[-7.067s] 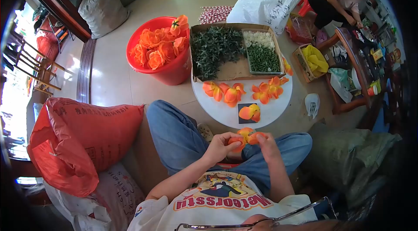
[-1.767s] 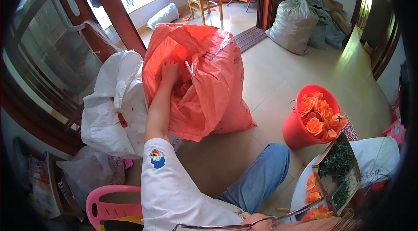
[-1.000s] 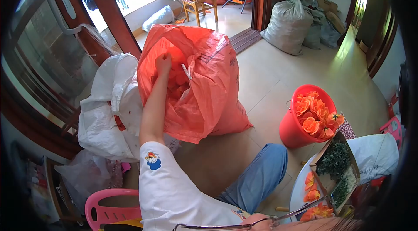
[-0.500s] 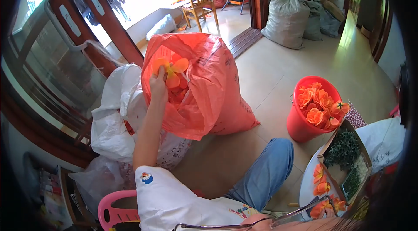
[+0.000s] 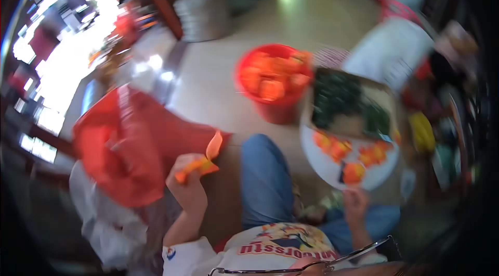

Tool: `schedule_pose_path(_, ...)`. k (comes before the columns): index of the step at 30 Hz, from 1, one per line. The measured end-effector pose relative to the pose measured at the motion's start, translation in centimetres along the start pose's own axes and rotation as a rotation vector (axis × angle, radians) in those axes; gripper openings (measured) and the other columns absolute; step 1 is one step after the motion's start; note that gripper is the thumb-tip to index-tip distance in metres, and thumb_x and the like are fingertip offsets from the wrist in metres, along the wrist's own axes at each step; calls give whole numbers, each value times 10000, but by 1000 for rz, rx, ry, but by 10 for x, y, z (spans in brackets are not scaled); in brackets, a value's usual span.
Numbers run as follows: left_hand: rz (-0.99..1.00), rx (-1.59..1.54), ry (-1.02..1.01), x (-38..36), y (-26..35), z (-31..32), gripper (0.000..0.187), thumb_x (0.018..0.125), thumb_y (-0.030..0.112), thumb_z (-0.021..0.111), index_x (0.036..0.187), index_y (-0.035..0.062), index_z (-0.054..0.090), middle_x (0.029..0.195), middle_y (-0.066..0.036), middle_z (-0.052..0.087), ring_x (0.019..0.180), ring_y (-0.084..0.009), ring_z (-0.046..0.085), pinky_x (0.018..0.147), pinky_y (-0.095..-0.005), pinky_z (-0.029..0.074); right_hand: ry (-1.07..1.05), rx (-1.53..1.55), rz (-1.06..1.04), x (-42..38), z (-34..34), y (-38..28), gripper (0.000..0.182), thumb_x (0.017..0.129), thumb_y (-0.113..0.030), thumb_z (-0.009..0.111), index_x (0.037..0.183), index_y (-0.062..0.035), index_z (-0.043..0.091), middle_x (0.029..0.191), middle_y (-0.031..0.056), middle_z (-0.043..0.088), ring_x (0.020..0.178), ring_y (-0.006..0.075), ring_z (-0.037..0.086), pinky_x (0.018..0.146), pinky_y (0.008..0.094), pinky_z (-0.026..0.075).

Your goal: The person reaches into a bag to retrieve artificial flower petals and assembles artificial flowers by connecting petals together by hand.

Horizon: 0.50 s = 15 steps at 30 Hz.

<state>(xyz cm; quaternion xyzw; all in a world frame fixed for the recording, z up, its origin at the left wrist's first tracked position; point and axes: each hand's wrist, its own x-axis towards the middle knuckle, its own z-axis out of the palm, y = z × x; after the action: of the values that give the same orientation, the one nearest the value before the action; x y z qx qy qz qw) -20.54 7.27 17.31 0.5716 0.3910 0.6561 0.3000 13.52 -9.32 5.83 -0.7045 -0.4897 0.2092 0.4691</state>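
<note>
My left hand [image 5: 187, 180] is closed on orange petals [image 5: 209, 159], above the floor between the red sack [image 5: 130, 146] and my knee. My right hand [image 5: 355, 200] is at the front edge of a white round table [image 5: 312, 153], its fingers drawn together just below an orange flower [image 5: 354, 173]; motion blur hides whether it grips the flower. More orange flowers [image 5: 332, 146] lie on the table, beside a box [image 5: 392, 114] with dark green foliage [image 5: 335, 94]. A red bucket [image 5: 275, 110] full of orange flowers stands behind my knee.
White bags [image 5: 106, 224] lie at the lower left. A pale sack [image 5: 200, 13] stands at the back near the doorway. Behind the table lies a white bag [image 5: 387, 52], with blurred items, one yellow [image 5: 422, 131], at the right.
The view has turned to the right. My left hand has come out of the red sack with the orange petals. My right hand now shows at the table.
</note>
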Motion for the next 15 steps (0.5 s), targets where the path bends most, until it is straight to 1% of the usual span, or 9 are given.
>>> schedule_pose_path(1, 16, 37, -165, -17, -10, 24, 89, 867, 25, 626, 949, 28, 661, 955, -104, 655, 833, -181, 641, 699, -293, 538, -115, 206, 61, -10, 8, -14, 84, 822, -63, 654, 889, -19, 676, 926, 105, 632, 834, 179, 596, 724, 324, 476)
schedule_pose_path(2, 55, 78, -308, -38, -20, 51, 108, 844, 11, 639, 942, 43, 672, 962, -117, 660, 839, -190, 646, 691, -299, 543, -258, 531, 226, -20, 15, -19, 155, 879, -115, 620, 997, -27, 668, 1008, 94, 636, 850, 176, 606, 766, 301, 484)
schedule_pose_path(4, 108, 95, -574, -78, -35, 95, 178, 775, 0, 672, 940, 62, 692, 977, -128, 671, 858, -214, 653, 711, -318, 550, -407, 896, 526, -33, 15, -26, 284, 953, -223, 553, 1135, -12, 608, 1077, 84, 627, 902, 190, 617, 815, 310, 498)
schedule_pose_path(5, 98, 75, -703, -98, -43, 112, 226, 729, 2, 694, 945, 66, 700, 984, -125, 676, 873, -230, 656, 738, -331, 552, -374, 1003, 552, -39, 15, -19, 330, 964, -257, 534, 1166, -3, 584, 1081, 85, 626, 921, 187, 618, 824, 316, 501)
schedule_pose_path(7, 320, 24, -837, -124, -61, 128, 360, 680, 35, 689, 1034, 97, 689, 995, -88, 673, 887, -255, 655, 782, -361, 548, -334, 1222, 579, -49, 32, -17, 423, 984, -326, 496, 1230, 16, 536, 1091, 88, 624, 961, 181, 620, 842, 328, 508)
schedule_pose_path(8, 384, 15, -908, -134, -63, 136, 383, 679, 49, 680, 1059, 99, 679, 1016, -87, 665, 913, -257, 649, 808, -366, 540, -240, 1304, 661, -48, 27, -20, 449, 977, -343, 505, 1212, 38, 532, 1103, 95, 622, 995, 162, 615, 839, 340, 514)
schedule_pose_path(11, 551, 8, -1071, -148, -63, 152, 401, 682, 79, 657, 1083, 101, 666, 1059, -88, 647, 975, -260, 633, 861, -378, 525, -9, 1249, 808, -53, 16, -6, 355, 962, -278, 546, 1149, 23, 578, 1067, 81, 643, 951, 135, 629, 811, 305, 518)
schedule_pose_path(13, 616, 23, -1141, -152, -59, 158, 343, 692, 82, 646, 1032, 98, 686, 1061, -92, 646, 995, -258, 628, 865, -381, 525, -22, 1160, 828, -53, 9, 1, 283, 946, -222, 573, 1095, 15, 606, 1021, 63, 657, 904, 128, 637, 789, 280, 518)
schedule_pose_path(15, 638, 20, -1185, -157, -63, 163, 373, 705, 105, 639, 1076, 102, 669, 1134, -101, 612, 1030, -261, 613, 886, -387, 514, -9, 1115, 828, -51, 4, 8, 227, 930, -175, 594, 1057, 12, 626, 983, 54, 666, 868, 123, 644, 772, 260, 518)
